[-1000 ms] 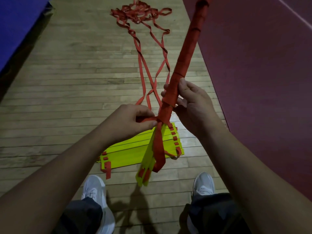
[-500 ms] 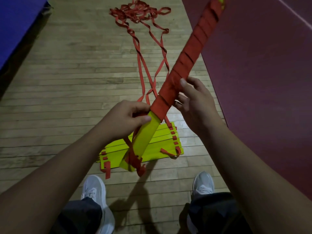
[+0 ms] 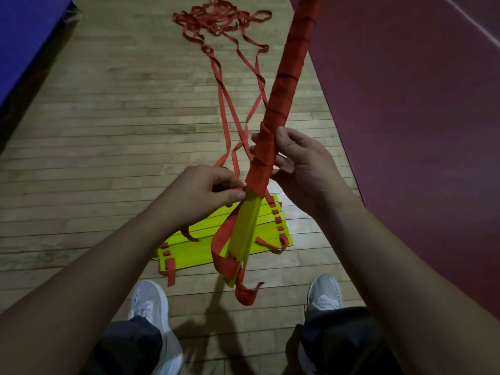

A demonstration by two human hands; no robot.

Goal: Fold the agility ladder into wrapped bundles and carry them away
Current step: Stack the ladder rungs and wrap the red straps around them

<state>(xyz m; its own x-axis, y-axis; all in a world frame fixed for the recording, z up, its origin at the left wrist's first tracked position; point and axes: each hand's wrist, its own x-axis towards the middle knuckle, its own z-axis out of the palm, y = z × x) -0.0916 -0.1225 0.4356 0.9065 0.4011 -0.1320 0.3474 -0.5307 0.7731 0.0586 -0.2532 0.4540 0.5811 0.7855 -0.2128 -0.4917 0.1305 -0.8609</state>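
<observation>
I hold a long bundle of yellow rungs wrapped along most of its length in red strap; it slants up and away to the top edge. My right hand grips the wrapped part near its lower end. My left hand pinches the red strap where the wrapping ends. A loose strap loop hangs beside the bare yellow end. A second flat stack of yellow rungs lies on the floor below.
Loose red straps trail over the wooden floor to a tangled heap far ahead. A maroon mat borders the right side, a blue mat the left. My white shoes stand just behind the stack.
The bundle has swung from a rightward lean to steeper. The lower yellow end has turned and the strap loop now hangs lower. Both hands keep their hold.
</observation>
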